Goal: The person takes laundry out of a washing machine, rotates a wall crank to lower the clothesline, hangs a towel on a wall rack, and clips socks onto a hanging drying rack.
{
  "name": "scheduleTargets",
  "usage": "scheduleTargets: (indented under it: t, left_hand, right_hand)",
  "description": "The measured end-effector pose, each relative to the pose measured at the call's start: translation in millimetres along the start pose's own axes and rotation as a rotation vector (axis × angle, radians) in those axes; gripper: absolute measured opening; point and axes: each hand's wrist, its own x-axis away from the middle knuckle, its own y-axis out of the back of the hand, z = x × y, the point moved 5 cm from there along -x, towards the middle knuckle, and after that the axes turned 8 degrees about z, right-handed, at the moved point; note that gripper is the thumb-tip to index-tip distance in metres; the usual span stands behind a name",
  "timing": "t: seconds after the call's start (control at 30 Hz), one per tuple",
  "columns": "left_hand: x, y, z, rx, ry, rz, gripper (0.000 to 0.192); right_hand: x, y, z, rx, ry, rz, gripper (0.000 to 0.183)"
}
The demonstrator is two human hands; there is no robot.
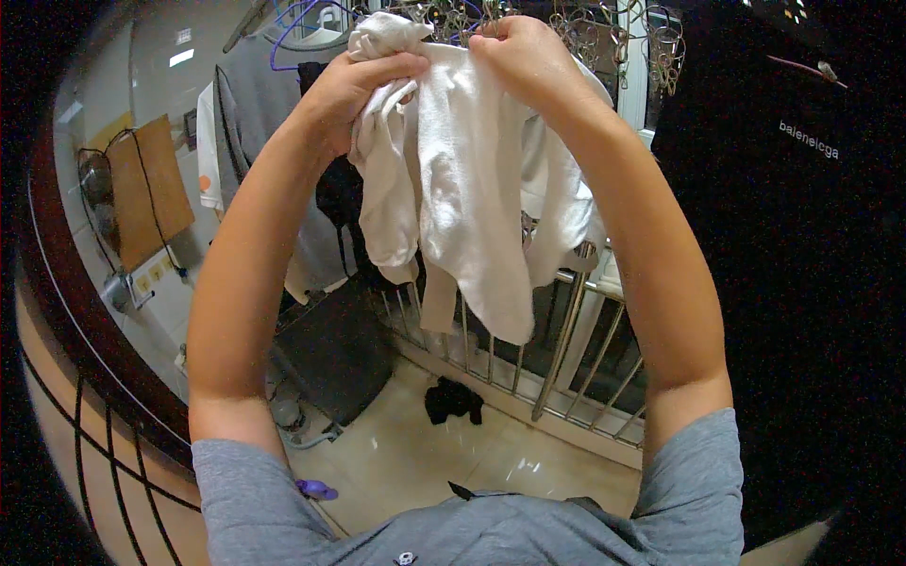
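My left hand [375,81] grips a bunch of white socks [386,191] at the upper middle, with the thumb lying across the cloth and one end bundled above it. Beside it a long white sock [471,191] hangs straight down, toe lowest. My right hand [527,60] pinches the upper edge of this sock, close under the metal clips [456,21] of a hanging rack. Behind my right wrist, more white socks [559,205] hang. My right fingertips are partly hidden among the clips.
More clips [662,53] dangle at the upper right, beside a large black garment [793,247] bearing writing. Grey clothing [262,106] hangs at left. Below are a metal railing [566,339], a dark panel [340,354], black cloth [453,401] on the tiled floor [396,453] and a purple object [316,489].
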Motion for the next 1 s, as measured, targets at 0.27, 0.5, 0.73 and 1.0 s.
scheduleTargets:
  t: [0.27,0.5,0.73,1.0]
  left_hand:
    - [-19,1,18,0.048,0.059,0.071,0.027]
    - [-26,4,28,0.040,0.101,0.112,0.029]
    - [-23,16,20,0.149,0.021,0.025,0.019]
    - [-19,19,14,0.127,0.053,0.106,0.021]
  right_hand:
    - [-19,-10,2,0.079,-0.042,-0.045,0.036]
    - [-18,-8,13,-0.062,0.236,-0.300,0.027]
    - [-11,-5,7,-0.580,0.259,-0.267,0.018]
    - [-12,-21,4,-1.230,-0.028,0.221,0.017]
